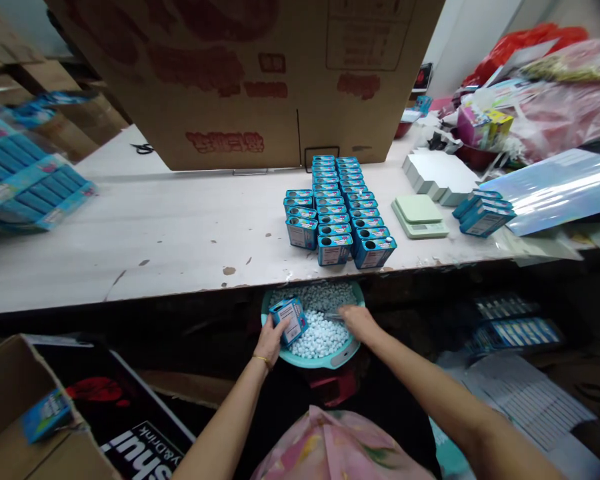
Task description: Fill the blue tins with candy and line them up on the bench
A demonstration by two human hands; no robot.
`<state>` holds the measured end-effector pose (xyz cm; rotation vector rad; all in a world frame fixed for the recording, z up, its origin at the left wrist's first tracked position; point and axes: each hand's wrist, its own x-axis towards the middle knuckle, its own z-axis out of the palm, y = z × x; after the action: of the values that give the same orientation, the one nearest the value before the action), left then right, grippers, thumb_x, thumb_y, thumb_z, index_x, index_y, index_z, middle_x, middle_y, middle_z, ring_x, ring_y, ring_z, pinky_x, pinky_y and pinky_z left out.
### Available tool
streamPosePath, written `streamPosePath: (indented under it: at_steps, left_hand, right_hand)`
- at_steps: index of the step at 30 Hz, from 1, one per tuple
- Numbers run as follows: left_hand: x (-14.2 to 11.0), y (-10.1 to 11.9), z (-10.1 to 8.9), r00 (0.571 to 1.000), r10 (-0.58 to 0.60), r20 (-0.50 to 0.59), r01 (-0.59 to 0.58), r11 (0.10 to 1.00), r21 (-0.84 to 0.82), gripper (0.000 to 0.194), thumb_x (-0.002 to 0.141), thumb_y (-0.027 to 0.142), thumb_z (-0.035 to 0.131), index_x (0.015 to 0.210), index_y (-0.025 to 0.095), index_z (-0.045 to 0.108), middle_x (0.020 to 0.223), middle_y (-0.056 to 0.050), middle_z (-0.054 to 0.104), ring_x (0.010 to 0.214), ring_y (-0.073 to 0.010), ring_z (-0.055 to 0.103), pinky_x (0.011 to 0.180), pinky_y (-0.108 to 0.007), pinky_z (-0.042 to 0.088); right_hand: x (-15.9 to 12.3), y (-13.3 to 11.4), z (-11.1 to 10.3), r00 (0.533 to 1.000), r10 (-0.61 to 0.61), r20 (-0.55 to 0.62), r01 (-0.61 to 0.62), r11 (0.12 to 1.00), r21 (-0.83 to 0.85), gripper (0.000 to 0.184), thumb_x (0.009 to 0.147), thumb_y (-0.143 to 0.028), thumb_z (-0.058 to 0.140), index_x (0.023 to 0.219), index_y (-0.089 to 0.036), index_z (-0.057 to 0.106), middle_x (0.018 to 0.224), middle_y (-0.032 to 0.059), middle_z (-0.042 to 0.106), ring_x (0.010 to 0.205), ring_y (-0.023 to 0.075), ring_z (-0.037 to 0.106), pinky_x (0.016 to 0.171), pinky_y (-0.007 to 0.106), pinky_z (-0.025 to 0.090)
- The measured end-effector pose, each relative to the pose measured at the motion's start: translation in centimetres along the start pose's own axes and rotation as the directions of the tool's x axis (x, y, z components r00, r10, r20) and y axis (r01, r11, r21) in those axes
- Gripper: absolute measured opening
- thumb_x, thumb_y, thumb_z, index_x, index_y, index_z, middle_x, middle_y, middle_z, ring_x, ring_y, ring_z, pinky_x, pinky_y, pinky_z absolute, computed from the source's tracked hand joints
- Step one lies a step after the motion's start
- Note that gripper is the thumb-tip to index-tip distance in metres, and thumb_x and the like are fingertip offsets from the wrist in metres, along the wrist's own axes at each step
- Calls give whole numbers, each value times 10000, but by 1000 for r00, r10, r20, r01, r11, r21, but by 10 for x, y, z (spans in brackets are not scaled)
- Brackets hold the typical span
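My left hand (270,339) is closed around a small blue tin (291,320), which it tilts over a turquoise basin (325,362). Small white pellets, perhaps candies (325,337), fill much of the basin. Over the basin's right side, my right hand (359,321) grips a metal scoop (333,316) whose end points left into the pellets. On the table above stand rows of blue tins (335,250), several with a dark round opening in the top.
The white table (180,247) holds a pale green scale (421,217), a few more tins (485,217) and a white stack (440,175). A large cardboard box (260,100) stands at the back. Wrapped blue packs (25,173) sit at left. An open carton (15,393) is lower left.
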<state>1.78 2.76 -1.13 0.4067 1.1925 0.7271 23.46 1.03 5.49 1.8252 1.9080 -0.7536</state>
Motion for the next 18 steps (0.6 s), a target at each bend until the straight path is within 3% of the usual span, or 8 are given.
streamPosePath:
  at_steps: [4,8,11,14,18]
  left_hand:
    - [-1,-4,15,999,-39,37,42,996,-80,386,598,283,657,932,194,486,941,-49,620,823,-179,603,782,-364,470]
    - [-6,8,7,998,36,50,-34,999,-38,399,608,294,646,961,191,491,963,-50,617,858,-190,591,794,-378,459]
    - [-9,19,-14,984,177,34,-180,974,137,437,592,299,654,985,170,514,971,-54,615,902,-201,567,838,-375,427]
    - [-8,24,-30,959,277,61,-280,889,363,458,575,291,659,997,162,535,967,-51,614,923,-211,550,880,-365,391]
    - [-5,20,-25,921,348,174,-388,791,472,467,597,270,628,1042,177,521,1003,-46,598,948,-206,536,906,-344,363]
  right_hand:
    - [26,-25,37,996,85,-20,-80,979,187,341,793,-113,325,1038,-211,542,1024,66,599,951,173,528,755,263,364]
    - [33,-16,39,993,115,-33,-98,939,329,328,821,-195,328,1052,-256,553,1045,28,601,971,165,521,774,253,360]
    - [25,1,26,993,93,-70,-59,921,385,302,804,-211,364,1005,-269,582,986,1,626,919,150,542,736,231,377]
    - [14,11,2,991,38,-131,17,919,394,289,782,-194,382,955,-256,605,890,-3,646,822,132,563,676,208,387]
    - [3,10,-37,983,-42,-180,105,929,356,289,776,-198,384,942,-248,615,871,-3,649,788,127,566,657,200,388]
